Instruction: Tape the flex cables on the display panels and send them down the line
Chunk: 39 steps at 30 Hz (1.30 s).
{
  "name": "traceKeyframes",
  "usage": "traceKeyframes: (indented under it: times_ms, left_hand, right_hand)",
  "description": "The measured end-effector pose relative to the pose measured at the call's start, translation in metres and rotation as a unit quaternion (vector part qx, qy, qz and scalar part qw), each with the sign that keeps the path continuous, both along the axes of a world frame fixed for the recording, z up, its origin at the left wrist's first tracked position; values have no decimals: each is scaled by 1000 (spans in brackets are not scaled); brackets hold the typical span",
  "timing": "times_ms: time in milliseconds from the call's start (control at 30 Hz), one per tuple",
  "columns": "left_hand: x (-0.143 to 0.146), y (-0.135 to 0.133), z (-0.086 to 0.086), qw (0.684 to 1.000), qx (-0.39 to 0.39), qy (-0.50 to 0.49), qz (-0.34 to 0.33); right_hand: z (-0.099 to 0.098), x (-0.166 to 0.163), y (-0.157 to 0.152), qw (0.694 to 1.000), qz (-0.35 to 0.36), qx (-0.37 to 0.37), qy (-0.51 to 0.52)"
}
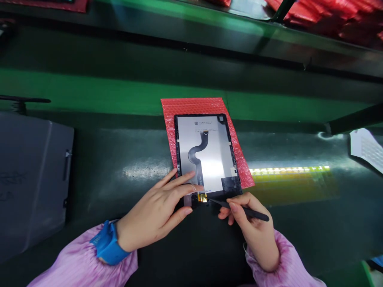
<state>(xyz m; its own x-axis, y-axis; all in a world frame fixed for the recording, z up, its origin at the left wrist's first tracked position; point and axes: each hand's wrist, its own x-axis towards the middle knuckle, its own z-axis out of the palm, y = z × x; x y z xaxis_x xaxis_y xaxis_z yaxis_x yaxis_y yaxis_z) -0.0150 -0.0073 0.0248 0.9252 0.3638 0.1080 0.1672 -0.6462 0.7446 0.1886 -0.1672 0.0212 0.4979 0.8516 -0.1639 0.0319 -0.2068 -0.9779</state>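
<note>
One hand [155, 209], the left, is lying loosely splayed on the display panel [217, 155]; the right hand [254, 225] is pinching black tweezers [256, 214].

Panel txt [205, 122] too small; grey case [32, 171] cut off @ L edge.

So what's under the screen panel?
Red bubble wrap shows beyond the top and sides of the screen panel; what lies directly beneath it cannot be seen.
</note>
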Motion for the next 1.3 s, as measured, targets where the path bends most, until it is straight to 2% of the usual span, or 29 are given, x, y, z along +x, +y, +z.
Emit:
traceKeyframes:
  times_ms: [867, 1067, 1167, 1233, 1300]
  left_hand:
    - [0, 1, -3, 998, 59, -34, -13]
    - [-2, 0, -3, 993, 102, -29, -57]
    - [-1, -1, -2, 992, 106, -11, -61]
    - [-1, -2, 1, 997, 64, -33, -35]
    - [1, -5, 4, 996, 5, -86, 14]
  right_hand:
    - [1, -1, 0, 1000, 0, -9, -8]
    - [1, 0, -1, 1000, 16, -1, -15]
    - [-1, 4, -5, 999, -26, 40, -24]
    - [1, 8, -7, 992, -71, 103, -37]
    - [8, 13, -7, 982, -80, 161, -61]
